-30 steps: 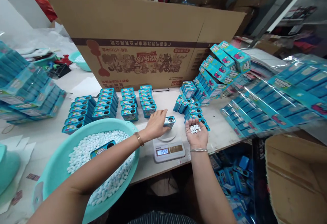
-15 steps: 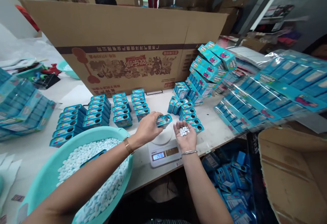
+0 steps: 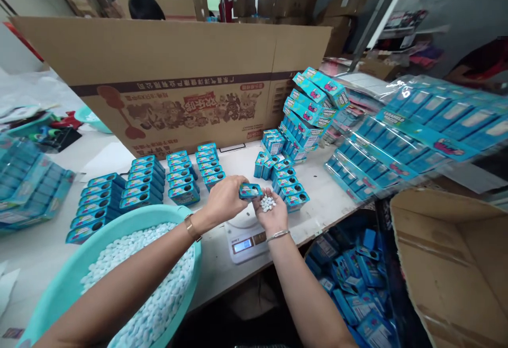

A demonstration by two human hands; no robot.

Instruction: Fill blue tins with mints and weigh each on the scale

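My left hand [image 3: 227,199] grips a small blue candy box [image 3: 251,191] by its end, above the kitchen scale [image 3: 246,246]. The box's hole faces up, with something white at it. Close beside it, my right hand [image 3: 273,217] is palm up and cupped around a small heap of white candies [image 3: 268,203]. Its fingertips are at the box's near end; whether they touch it I cannot tell. The scale's display seems to read 0.0, and its plate is partly hidden under my hands. Under my left forearm stands a turquoise basin [image 3: 197,257] full of white candies [image 3: 130,253].
Rows of blue boxes [image 3: 143,185] stand left, and more boxes [image 3: 291,185] right of the scale. Behind is a large carton [image 3: 178,46]. Stacked display packs [image 3: 313,107] and wrapped packs [image 3: 413,126] are at right. Below the table edge, a container holds loose boxes [image 3: 357,279] beside an open carton [image 3: 448,263].
The candy box and my right hand with the candies have come together over the scale. The scale's reading has dropped to about zero. The view has shifted slightly.
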